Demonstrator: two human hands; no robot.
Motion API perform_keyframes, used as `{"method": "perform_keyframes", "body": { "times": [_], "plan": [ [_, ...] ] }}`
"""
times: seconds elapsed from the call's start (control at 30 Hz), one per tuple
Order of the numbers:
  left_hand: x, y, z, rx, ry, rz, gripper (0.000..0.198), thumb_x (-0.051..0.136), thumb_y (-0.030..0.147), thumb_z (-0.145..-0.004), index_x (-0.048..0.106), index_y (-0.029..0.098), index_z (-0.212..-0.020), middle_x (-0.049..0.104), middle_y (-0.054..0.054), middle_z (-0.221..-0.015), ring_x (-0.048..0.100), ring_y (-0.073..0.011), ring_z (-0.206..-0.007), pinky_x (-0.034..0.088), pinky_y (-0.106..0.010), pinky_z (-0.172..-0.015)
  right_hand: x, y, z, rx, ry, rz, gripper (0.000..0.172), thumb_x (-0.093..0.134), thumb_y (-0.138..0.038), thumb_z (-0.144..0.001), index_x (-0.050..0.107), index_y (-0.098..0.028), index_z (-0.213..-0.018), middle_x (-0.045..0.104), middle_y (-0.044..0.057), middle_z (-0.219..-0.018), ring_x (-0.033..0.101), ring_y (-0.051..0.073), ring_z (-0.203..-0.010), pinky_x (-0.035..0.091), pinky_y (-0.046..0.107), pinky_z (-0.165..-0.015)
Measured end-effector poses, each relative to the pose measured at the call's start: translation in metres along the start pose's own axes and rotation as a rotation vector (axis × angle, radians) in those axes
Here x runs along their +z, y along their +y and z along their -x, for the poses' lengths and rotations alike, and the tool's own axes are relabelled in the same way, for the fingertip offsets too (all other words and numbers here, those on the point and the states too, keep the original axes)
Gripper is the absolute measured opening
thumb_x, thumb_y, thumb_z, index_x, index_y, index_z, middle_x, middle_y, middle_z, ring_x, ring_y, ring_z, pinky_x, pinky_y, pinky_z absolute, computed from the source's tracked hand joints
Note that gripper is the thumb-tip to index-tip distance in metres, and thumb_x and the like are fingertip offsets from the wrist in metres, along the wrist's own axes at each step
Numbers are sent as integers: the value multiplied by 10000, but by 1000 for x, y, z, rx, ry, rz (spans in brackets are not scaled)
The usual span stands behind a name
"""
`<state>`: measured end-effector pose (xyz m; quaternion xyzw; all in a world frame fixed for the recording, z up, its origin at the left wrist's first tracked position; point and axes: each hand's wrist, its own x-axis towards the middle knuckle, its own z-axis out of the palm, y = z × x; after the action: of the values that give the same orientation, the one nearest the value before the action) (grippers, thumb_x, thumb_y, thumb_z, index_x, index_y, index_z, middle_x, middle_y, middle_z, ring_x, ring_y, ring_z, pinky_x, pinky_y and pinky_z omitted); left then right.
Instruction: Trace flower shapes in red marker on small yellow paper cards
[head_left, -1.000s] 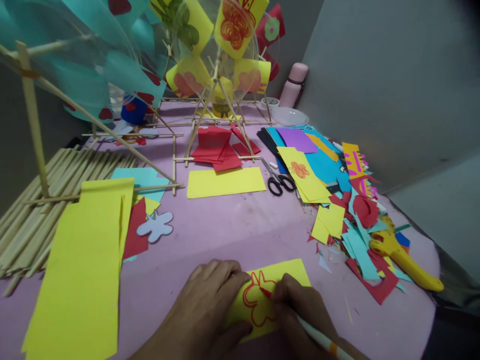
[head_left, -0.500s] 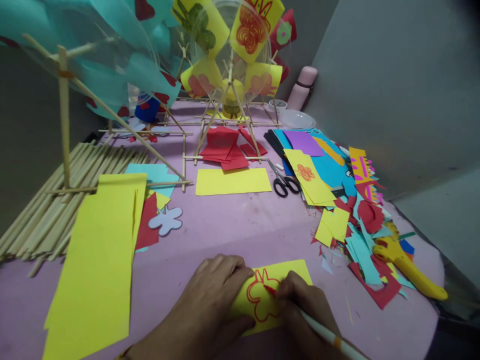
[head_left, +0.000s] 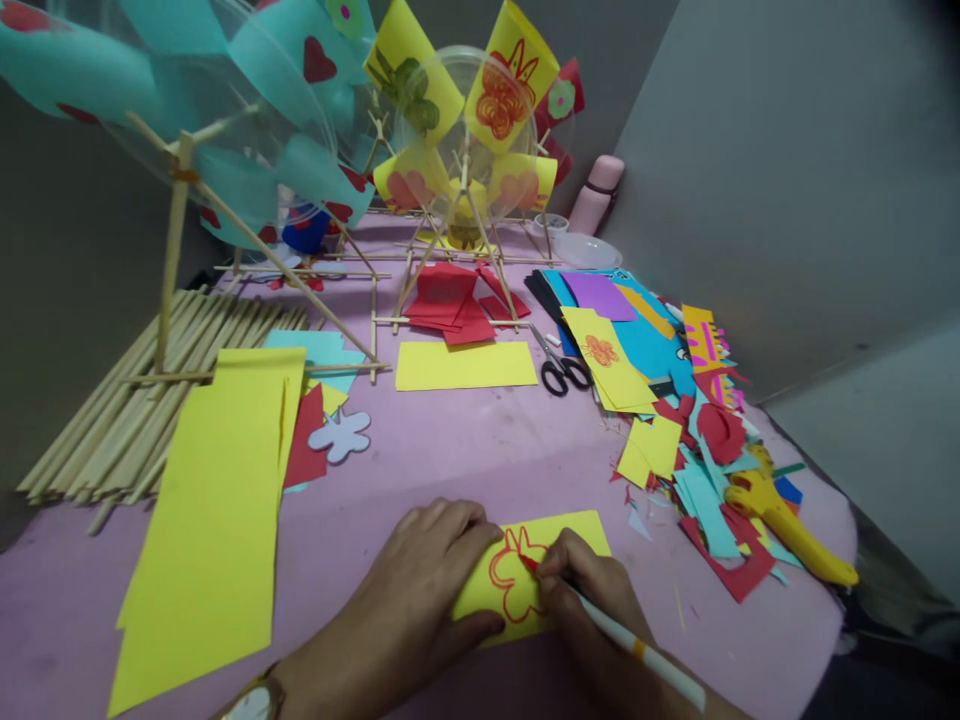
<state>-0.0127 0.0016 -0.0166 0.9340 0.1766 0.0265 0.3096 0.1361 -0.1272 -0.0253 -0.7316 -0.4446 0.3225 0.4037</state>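
My left hand (head_left: 427, 570) lies on the left side of a small yellow paper (head_left: 591, 532), its thumb spread apart from the fingers, pressing it against the table. A red butterfly outline (head_left: 517, 612) with two antennae is drawn on that sheet. Between the closed fingers of my right hand (head_left: 589, 580) is a white-barrelled felt-tip pen (head_left: 637, 648); its red tip touches or nearly touches the paper just below the antennae. Part of the drawing's right side is hidden behind my right hand. A pale butterfly cutout (head_left: 340, 437) lies up and left of my hands.
Long yellow strips (head_left: 214, 530) and wooden sticks (head_left: 112, 430) lie left. Stick-framed wheels, one with yellow paper cups (head_left: 424, 85), stand behind. Scissors (head_left: 559, 372), paper scraps (head_left: 709, 500) and a yellow glue gun (head_left: 795, 525) are right. Red sheets (head_left: 442, 297) lie mid-table.
The whole view has shifted slightly, with the far wheels now lower in it. Both hands keep their places on the yellow paper, and the pen tip stays near the butterfly's top.
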Motion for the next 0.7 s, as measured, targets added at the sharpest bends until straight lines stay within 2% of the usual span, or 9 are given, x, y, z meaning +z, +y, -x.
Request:
{"method": "perform_keyframes", "body": {
  "times": [0.37,0.7],
  "plan": [
    [2,-2,0,9,4,3,486,716,211,-685,497,259,-1116,529,-32,-1114,474,-240,-973,368,-380,-811,1,7,0,-20,11,28,90,431,-228,-763,448,-224,-675,467,-48,-532,445,120,-477,318,207,-472],
    [0,0,-2,-7,-10,-2,444,701,202,-687,516,247,-1087,534,-32,-1103,475,-239,-969,367,-375,-803,2,7,-1,39,2,86,77,431,-241,-738,436,-231,-661,480,-50,-517,435,117,-453,289,210,-451]
  ]
}}
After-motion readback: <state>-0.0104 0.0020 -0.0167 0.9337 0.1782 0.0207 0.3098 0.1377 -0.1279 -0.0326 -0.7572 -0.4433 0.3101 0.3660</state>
